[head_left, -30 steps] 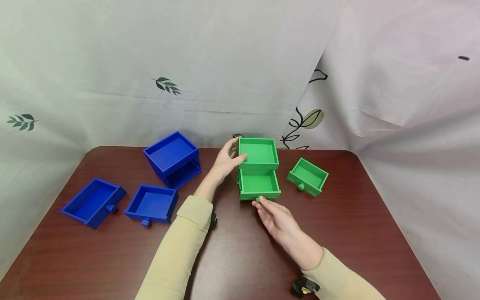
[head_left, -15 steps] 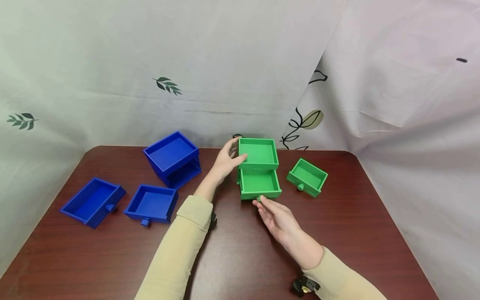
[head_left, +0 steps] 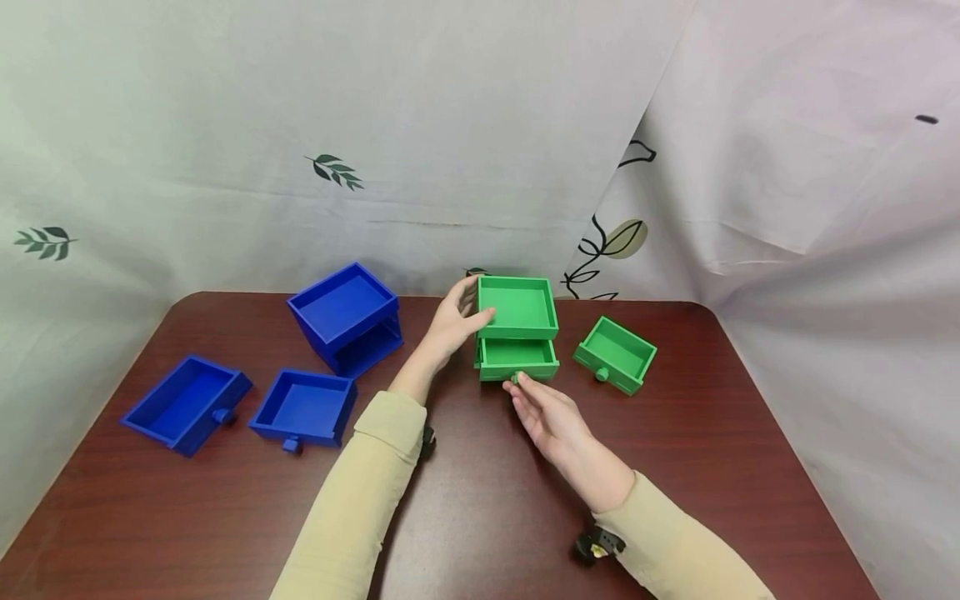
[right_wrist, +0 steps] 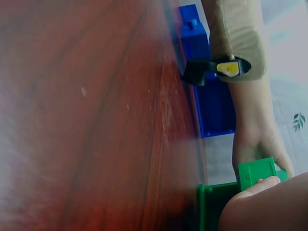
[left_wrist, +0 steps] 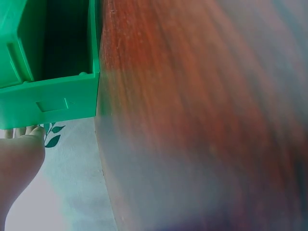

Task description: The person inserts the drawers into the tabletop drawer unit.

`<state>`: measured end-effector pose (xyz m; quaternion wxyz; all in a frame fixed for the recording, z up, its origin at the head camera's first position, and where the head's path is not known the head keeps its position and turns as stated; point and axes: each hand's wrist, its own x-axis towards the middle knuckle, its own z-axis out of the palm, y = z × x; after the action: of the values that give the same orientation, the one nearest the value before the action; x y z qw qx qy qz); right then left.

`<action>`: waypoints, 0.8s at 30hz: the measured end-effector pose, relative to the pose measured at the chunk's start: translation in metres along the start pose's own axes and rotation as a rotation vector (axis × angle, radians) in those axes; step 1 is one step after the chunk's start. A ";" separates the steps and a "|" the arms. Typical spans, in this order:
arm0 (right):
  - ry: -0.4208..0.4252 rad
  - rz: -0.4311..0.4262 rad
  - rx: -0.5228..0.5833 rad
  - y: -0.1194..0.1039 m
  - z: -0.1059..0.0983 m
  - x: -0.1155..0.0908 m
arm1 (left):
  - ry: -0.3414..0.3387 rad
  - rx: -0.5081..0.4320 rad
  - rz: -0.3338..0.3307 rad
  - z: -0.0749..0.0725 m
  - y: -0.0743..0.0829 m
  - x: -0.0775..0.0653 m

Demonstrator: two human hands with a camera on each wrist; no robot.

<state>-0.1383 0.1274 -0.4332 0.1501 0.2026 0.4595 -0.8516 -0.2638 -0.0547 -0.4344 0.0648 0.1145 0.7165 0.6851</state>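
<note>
A small green cabinet (head_left: 517,306) with a tray-like top stands at the back middle of the table. My left hand (head_left: 453,323) grips its left side, thumb over the top rim and fingers along the side. Partly out of the front slot sits a green drawer (head_left: 498,372). Its small knob is pinched between thumb and fingertips of my right hand (head_left: 553,423). In the left wrist view the drawer (left_wrist: 10,57) slides above a bare lower slot of the cabinet (left_wrist: 67,98). A second green drawer (head_left: 617,354) with a round knob lies to the right.
On the left stands a blue cabinet (head_left: 343,307) with an open front. Two loose blue drawers lie before it, one farther left (head_left: 183,400) and one nearer the middle (head_left: 303,408). A patterned cloth (head_left: 420,150) hangs behind the brown table (head_left: 480,517).
The right hand has pushed the green drawer farther into the cabinet, so less of its inside shows. The left hand has kept its hold and the other pieces have not moved.
</note>
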 end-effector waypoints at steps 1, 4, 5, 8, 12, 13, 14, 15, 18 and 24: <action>0.002 -0.002 0.005 -0.001 0.001 0.002 | 0.000 -0.001 -0.001 0.000 0.000 0.000; 0.015 -0.001 0.019 -0.003 0.005 0.009 | -0.005 -0.004 0.001 -0.001 -0.001 0.001; 0.019 0.002 0.023 -0.004 0.006 0.011 | -0.005 -0.005 0.002 -0.001 -0.001 0.001; 0.039 0.009 0.038 -0.007 0.010 0.018 | -0.007 -0.004 -0.001 -0.001 -0.001 0.001; 0.060 0.021 0.059 -0.012 0.015 0.025 | -0.007 -0.009 -0.003 0.000 0.000 0.001; 0.061 0.024 0.064 -0.012 0.015 0.027 | -0.009 -0.011 -0.003 0.000 0.000 0.001; 0.062 0.027 0.068 -0.013 0.016 0.029 | -0.010 -0.013 -0.003 0.000 0.000 0.001; 0.062 0.030 0.075 -0.014 0.016 0.031 | -0.012 -0.013 -0.002 0.000 0.000 0.001; 0.058 0.035 0.092 -0.015 0.017 0.035 | -0.018 -0.012 -0.003 0.000 0.000 0.001; 0.038 0.039 0.107 -0.014 0.016 0.038 | -0.013 -0.003 0.003 0.000 -0.001 0.001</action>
<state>-0.1816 0.1185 -0.4334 0.1467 0.2353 0.4120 -0.8680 -0.2650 -0.0548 -0.4351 0.0688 0.1199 0.7148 0.6855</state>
